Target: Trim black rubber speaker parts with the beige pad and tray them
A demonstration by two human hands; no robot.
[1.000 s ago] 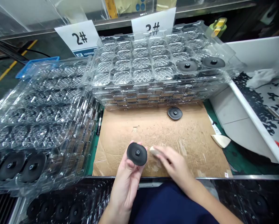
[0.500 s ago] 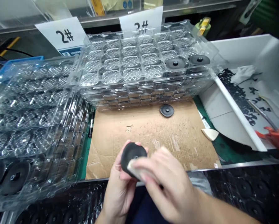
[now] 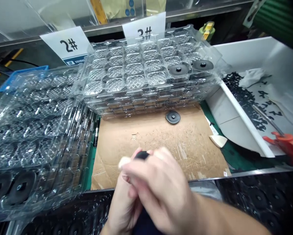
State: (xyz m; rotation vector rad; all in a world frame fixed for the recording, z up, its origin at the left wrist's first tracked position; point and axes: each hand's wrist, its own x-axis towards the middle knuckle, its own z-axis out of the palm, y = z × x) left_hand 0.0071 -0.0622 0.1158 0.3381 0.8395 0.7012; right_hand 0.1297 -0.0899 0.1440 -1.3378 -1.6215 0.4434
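Low over the front of the cardboard, my left hand point(image 3: 122, 200) is closed round a black rounded disc point(image 3: 142, 155). Only the disc's upper edge shows; the rest is behind my right hand point(image 3: 164, 186). That hand is closed on a small cream-white pad point(image 3: 123, 162), its tip sticking out past the fingers at the left. Motion smears the right hand a little, and whether the pad touches the disc is hidden. Another black disc with a central stud point(image 3: 173, 117) lies on the cardboard sheet point(image 3: 117, 137) farther back.
Behind the cardboard stands a stack of clear trays point(image 3: 136, 81), two black discs in its top tray. More clear trays point(image 3: 38, 130) rise at the left. On the right are a white bin point(image 3: 249, 127) with black scraps, red-handled pliers point(image 3: 288, 143) and a cream wedge point(image 3: 218, 141).
My right hand has swept left across the disc with the pad, now covering most of it. My left hand stays round the disc. The whole view has shifted slightly.
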